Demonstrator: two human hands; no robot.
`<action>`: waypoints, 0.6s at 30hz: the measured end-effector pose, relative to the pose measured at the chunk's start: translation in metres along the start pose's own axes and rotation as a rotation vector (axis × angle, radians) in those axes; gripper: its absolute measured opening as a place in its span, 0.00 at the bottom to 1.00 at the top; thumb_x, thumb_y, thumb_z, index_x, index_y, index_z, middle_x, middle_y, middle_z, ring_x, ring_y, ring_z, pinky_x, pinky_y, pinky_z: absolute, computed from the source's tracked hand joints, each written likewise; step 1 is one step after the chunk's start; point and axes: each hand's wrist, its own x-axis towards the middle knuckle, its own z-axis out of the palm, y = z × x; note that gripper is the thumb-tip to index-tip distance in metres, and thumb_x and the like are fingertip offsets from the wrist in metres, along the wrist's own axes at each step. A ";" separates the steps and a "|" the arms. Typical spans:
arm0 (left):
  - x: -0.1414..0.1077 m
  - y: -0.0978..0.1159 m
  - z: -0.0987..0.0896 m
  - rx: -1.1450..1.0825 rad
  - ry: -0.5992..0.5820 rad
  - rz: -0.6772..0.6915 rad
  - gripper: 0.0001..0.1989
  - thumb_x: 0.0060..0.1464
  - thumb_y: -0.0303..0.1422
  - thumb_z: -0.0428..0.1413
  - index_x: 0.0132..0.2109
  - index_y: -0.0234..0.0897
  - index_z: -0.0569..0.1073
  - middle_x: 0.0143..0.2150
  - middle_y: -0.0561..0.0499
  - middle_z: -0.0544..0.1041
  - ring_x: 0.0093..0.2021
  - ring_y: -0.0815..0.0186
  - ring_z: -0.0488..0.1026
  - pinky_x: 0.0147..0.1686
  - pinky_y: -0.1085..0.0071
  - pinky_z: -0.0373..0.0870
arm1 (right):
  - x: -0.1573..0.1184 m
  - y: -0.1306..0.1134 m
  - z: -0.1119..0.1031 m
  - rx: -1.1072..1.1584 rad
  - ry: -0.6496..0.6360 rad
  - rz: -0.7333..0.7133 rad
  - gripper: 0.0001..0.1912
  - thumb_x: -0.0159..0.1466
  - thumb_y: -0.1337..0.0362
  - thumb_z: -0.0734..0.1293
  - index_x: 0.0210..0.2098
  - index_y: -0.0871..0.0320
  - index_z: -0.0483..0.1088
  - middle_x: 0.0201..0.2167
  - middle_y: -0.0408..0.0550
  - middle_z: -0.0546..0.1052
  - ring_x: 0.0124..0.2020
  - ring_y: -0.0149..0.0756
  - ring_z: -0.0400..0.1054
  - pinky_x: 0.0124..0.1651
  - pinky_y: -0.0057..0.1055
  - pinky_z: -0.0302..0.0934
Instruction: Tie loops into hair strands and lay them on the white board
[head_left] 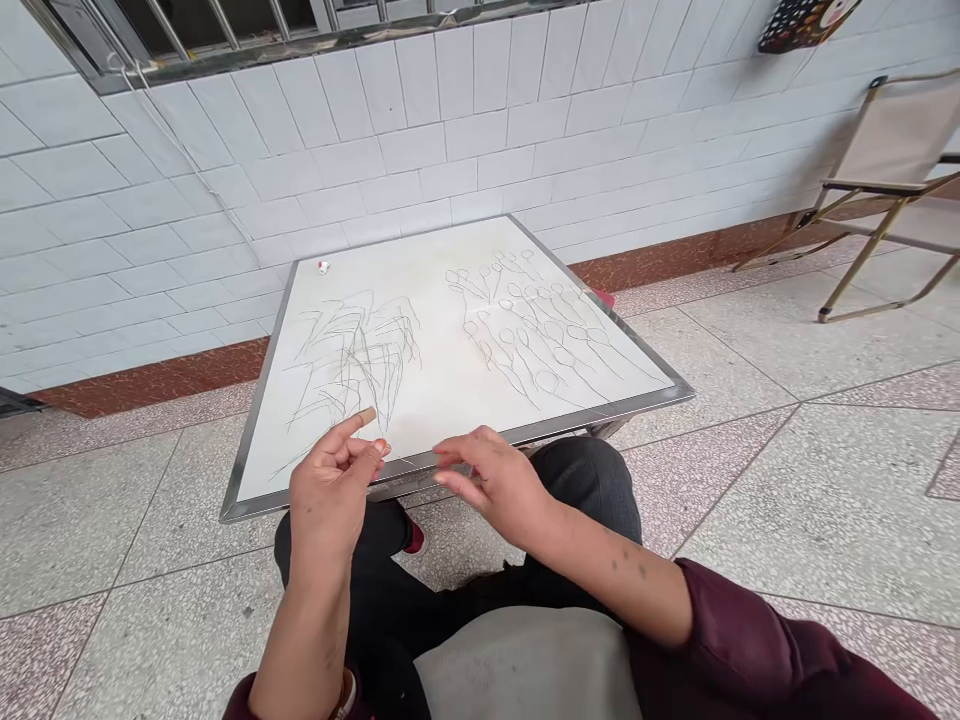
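Observation:
My left hand (334, 480) is over the table's front edge, thumb and a finger pinched together. A thin wire seems to show faintly at the fingertips, though most of it is hard to make out. One finger of that hand has a tan wrap near its tip. To the right, my right hand (491, 478) holds its fingers and thumb apart, with nothing visible between them. Bent thin wires (364, 345) lie in a loose tangle on the table's left half. On the right half, several looped wires (551, 335) with tails are spread in rows.
The white table (442, 380) has a grey metal rim and stands near a tiled wall (480, 120). A small white-and-red item (323, 267) sits at its far left corner. A folding chair (892, 180) stands right. My knees are under the front edge.

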 end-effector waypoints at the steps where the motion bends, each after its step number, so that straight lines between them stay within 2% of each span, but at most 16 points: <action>1: -0.001 -0.001 0.002 -0.002 -0.021 -0.003 0.24 0.44 0.38 0.66 0.50 0.40 0.79 0.25 0.57 0.73 0.28 0.70 0.69 0.34 0.72 0.70 | 0.005 -0.004 0.005 -0.025 -0.009 -0.040 0.13 0.67 0.54 0.66 0.48 0.53 0.73 0.35 0.48 0.80 0.40 0.42 0.69 0.41 0.36 0.65; 6: -0.006 -0.008 0.010 -0.032 -0.123 -0.028 0.25 0.45 0.40 0.66 0.51 0.40 0.78 0.25 0.56 0.74 0.29 0.68 0.71 0.33 0.72 0.70 | 0.008 0.000 0.029 -0.142 0.011 -0.103 0.11 0.71 0.60 0.62 0.45 0.54 0.75 0.31 0.49 0.78 0.35 0.40 0.66 0.41 0.36 0.64; 10: -0.005 -0.004 0.009 -0.044 -0.174 -0.054 0.28 0.45 0.42 0.67 0.53 0.38 0.76 0.26 0.55 0.76 0.30 0.66 0.73 0.33 0.71 0.72 | 0.006 0.006 0.026 -0.080 0.039 -0.087 0.10 0.70 0.62 0.62 0.43 0.54 0.76 0.31 0.49 0.78 0.35 0.40 0.68 0.40 0.36 0.64; 13: 0.005 -0.003 -0.007 -0.089 -0.233 -0.097 0.30 0.49 0.45 0.64 0.57 0.37 0.73 0.33 0.48 0.81 0.35 0.62 0.77 0.37 0.67 0.73 | 0.005 0.003 0.019 0.038 0.079 -0.021 0.09 0.69 0.63 0.63 0.41 0.53 0.76 0.31 0.47 0.78 0.35 0.37 0.69 0.41 0.33 0.65; 15: 0.015 -0.009 -0.020 -0.157 -0.164 -0.090 0.30 0.52 0.45 0.62 0.59 0.37 0.72 0.38 0.45 0.83 0.40 0.60 0.77 0.38 0.67 0.73 | 0.005 0.001 0.016 0.162 0.105 0.039 0.08 0.68 0.64 0.64 0.39 0.53 0.76 0.33 0.45 0.79 0.35 0.35 0.71 0.40 0.30 0.65; 18: 0.022 -0.030 -0.024 -0.243 -0.130 -0.109 0.33 0.45 0.38 0.68 0.59 0.39 0.72 0.43 0.46 0.82 0.39 0.64 0.76 0.34 0.73 0.70 | 0.003 0.000 0.016 0.321 0.098 0.132 0.07 0.67 0.63 0.65 0.38 0.53 0.76 0.32 0.44 0.79 0.32 0.32 0.72 0.35 0.27 0.65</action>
